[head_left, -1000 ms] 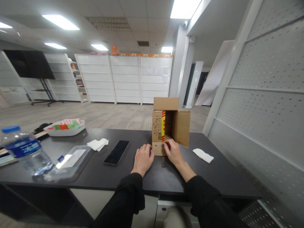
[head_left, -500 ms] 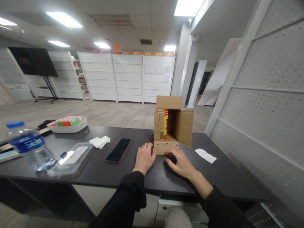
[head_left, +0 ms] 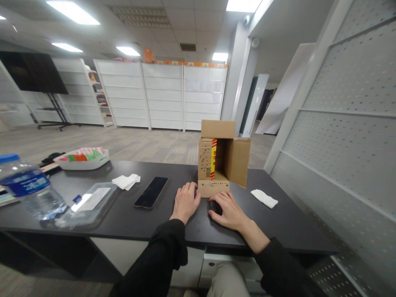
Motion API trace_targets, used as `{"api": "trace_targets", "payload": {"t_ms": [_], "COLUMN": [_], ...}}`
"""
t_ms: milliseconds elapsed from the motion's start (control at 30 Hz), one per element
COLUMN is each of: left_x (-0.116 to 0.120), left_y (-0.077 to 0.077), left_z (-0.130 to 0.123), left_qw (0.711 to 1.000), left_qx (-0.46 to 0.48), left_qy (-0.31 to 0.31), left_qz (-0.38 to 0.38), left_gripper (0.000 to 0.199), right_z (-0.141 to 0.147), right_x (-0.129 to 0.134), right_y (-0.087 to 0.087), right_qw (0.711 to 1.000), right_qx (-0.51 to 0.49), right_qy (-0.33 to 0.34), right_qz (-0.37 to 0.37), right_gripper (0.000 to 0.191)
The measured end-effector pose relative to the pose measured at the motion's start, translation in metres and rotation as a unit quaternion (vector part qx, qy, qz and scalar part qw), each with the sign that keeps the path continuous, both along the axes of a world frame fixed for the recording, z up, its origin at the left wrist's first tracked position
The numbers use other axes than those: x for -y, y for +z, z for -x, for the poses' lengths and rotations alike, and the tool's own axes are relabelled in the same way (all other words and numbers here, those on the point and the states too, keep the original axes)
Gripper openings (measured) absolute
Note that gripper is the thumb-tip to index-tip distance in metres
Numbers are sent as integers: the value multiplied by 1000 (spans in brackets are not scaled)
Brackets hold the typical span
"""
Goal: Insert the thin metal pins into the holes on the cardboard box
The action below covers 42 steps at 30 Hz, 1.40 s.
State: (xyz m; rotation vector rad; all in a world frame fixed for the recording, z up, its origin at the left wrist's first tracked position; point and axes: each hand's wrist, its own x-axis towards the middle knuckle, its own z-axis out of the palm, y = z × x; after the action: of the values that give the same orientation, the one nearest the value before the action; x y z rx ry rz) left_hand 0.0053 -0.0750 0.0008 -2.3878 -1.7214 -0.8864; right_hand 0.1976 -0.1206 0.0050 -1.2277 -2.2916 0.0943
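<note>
A cardboard box point(head_left: 205, 161) lies on its side at the middle of the dark desk, its open end and flaps facing me. Left of its lower flap, my left hand point(head_left: 185, 201) rests palm down on the desk with curled fingers. Something dark shows at its fingertips, too covered to name. My right hand point(head_left: 228, 211) is closed around a small dark thing with fine pale lines along its edge point(head_left: 214, 206), just in front of the lower flap. The palm and fingers hide most of it.
A phone point(head_left: 151, 192), folded tissue point(head_left: 126, 181), clear plastic case point(head_left: 93, 202), water bottle point(head_left: 32, 189) and white basket point(head_left: 83, 164) stand to the left. Another tissue point(head_left: 264, 198) lies on the right. A perforated panel point(head_left: 346, 144) borders the desk's right side.
My right hand has drawn its fingers in closer around the small dark thing. My left hand stays beside the box flap. The whole view has shifted slightly.
</note>
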Motion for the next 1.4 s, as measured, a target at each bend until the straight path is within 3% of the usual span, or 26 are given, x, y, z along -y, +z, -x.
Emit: {"api": "trace_targets", "payload": {"t_ms": [700, 1000, 1233, 1400], "left_x": [-1, 0, 1, 1], "left_y": [-2, 0, 1, 1], "left_z": [0, 0, 1, 1], "left_qw": [1000, 1000, 1000, 1000], "left_qx": [3, 5, 0, 4], "left_qy": [-7, -9, -6, -8], "left_qz": [-5, -7, 5, 4], "left_gripper": [11, 11, 13, 13], "right_z": [2, 1, -4, -3], "right_x": [-4, -13, -35, -54], "right_y": [-1, -4, 2, 8], "right_qw": [1000, 999, 995, 971], "right_qx": [17, 0, -84, -203], "right_qy": [-2, -13, -48, -117], "right_qz": [-4, -33, -33, -34], "right_gripper": [10, 30, 34, 35]}}
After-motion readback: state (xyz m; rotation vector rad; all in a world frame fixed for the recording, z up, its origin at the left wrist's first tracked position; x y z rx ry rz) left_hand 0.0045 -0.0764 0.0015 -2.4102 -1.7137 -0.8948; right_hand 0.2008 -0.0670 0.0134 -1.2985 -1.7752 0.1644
